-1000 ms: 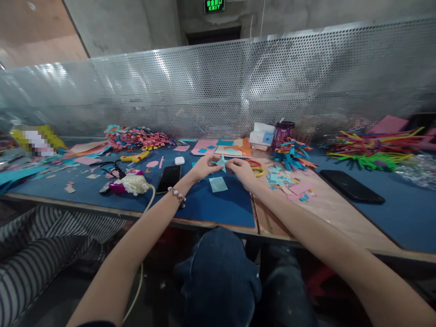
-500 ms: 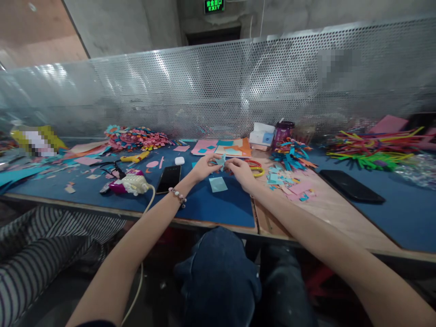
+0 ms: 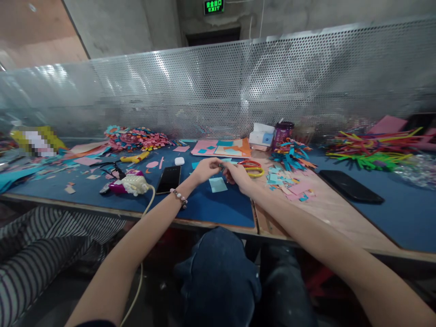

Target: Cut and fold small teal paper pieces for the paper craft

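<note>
My left hand (image 3: 206,169) and my right hand (image 3: 237,176) meet over the blue mat (image 3: 204,209), fingertips pinched together. Between them is a small piece of light blue paper (image 3: 222,167), mostly hidden by the fingers. Just below lies a pale blue paper square (image 3: 218,184), flat and untouched. Beside my right hand rest a red-handled tool (image 3: 250,163) and a yellow-handled one (image 3: 255,172), which look like scissors. Behind the hands is a stack of coloured sheets (image 3: 200,149), pink, blue and orange.
To the left lie a phone (image 3: 169,179), a white case (image 3: 179,161), a glue gun (image 3: 134,157) and a power strip (image 3: 131,184) with its cable. Paper scraps (image 3: 289,184), a tissue pack (image 3: 261,136) and a black phone-like slab (image 3: 350,185) are to the right. A perforated metal screen (image 3: 218,91) stands behind.
My hands have drawn closer together. The light blue paper, which showed its pointed shape above the fingers, is now mostly covered by them.
</note>
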Motion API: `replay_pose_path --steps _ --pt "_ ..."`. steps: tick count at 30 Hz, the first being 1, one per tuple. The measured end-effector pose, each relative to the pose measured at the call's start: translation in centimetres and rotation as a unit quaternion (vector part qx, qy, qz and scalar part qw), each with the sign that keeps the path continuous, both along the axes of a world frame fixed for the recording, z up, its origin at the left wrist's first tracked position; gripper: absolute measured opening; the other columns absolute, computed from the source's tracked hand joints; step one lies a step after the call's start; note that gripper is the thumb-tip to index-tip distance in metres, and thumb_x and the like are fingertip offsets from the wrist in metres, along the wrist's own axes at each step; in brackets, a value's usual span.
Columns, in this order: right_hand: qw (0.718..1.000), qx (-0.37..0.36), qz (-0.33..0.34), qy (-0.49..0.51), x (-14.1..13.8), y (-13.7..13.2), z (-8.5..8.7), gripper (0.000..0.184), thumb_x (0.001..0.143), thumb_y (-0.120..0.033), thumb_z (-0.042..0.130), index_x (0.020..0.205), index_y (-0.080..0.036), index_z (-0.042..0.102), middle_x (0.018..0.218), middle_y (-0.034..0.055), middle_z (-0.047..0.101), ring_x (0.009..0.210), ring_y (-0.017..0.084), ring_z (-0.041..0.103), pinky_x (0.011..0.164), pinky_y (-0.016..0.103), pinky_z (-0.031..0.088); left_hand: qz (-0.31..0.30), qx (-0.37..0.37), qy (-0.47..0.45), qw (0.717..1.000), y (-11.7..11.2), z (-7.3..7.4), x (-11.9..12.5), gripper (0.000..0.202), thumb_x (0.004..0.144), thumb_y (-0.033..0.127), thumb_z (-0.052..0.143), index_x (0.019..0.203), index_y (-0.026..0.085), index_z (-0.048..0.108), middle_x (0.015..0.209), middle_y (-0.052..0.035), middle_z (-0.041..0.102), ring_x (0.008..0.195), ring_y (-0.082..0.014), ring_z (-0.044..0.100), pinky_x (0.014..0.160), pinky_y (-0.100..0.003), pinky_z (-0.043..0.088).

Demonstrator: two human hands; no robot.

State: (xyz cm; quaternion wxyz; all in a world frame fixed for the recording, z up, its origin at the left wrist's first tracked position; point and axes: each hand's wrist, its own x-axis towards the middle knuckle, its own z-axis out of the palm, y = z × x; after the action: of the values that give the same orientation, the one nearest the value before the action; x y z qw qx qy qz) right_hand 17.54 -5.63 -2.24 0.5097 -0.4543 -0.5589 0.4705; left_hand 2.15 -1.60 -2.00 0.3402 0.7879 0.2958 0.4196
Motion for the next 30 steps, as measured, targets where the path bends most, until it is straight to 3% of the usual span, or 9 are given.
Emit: replay_pose_path --steps 5,11,17,23,30 --pt "1.000 -0.009 -0.002 0.005 0.0 -0.2 0.3 0.020 0.072 -0.031 0.054 0.057 -0.017 0.051 0.047 -0.0022 0.045 0.039 0.007 0.040 0.036 0.018 0.029 -0.004 -0.039 -0.030 0.999 -0.6 0.7 -0.1 0.030 0.070 0.018 0.060 0.100 0.013 0.057 0.082 -0.0054 0.063 0.069 -0.0124 0.061 0.066 -0.027 0.048" --pt "0.999 0.021 -0.021 -0.014 -0.2 -0.5 0.7 0.017 0.070 -0.028 0.054 0.057 -0.017 0.049 0.047 -0.0035 0.044 0.040 0.007 0.039 0.039 0.021 0.033 -0.007 -0.084 -0.083 0.993 -0.7 0.8 0.0 0.060 0.067 0.015 0.065 0.123 0.016 0.042 0.079 -0.0038 0.063 0.069 -0.0128 0.061 0.068 -0.030 0.050" --pt "0.993 0.070 -0.048 -0.085 0.0 0.1 0.4 0.021 0.070 -0.028 0.052 0.054 -0.019 0.043 0.048 -0.0030 0.046 0.043 0.009 0.043 0.041 0.022 0.035 -0.009 -0.142 -0.109 0.984 -0.4 0.5 0.0 0.051 0.069 0.017 0.064 0.117 0.014 0.047 0.083 -0.0057 0.064 0.071 -0.0131 0.062 0.073 -0.033 0.051" --pt "0.982 0.108 -0.049 -0.150 0.2 0.6 -0.1 0.020 0.074 -0.030 0.049 0.058 -0.019 0.045 0.051 -0.0025 0.048 0.045 0.010 0.044 0.045 0.023 0.035 -0.004 -0.131 -0.105 0.986 -0.3 0.5 -0.1 0.045 0.069 0.015 0.064 0.112 0.012 0.052 0.080 -0.0058 0.063 0.069 -0.0125 0.061 0.070 -0.031 0.051" --pt "0.940 0.211 -0.113 -0.242 0.6 0.5 -0.1 0.024 0.074 -0.033 0.050 0.057 -0.020 0.039 0.053 -0.0040 0.043 0.055 0.011 0.041 0.054 0.024 0.030 0.018 -0.194 -0.073 0.978 -0.9 1.1 -0.2 0.045 0.066 0.008 0.063 0.110 0.010 0.055 0.076 -0.0076 0.065 0.072 -0.0159 0.063 0.066 -0.030 0.050"
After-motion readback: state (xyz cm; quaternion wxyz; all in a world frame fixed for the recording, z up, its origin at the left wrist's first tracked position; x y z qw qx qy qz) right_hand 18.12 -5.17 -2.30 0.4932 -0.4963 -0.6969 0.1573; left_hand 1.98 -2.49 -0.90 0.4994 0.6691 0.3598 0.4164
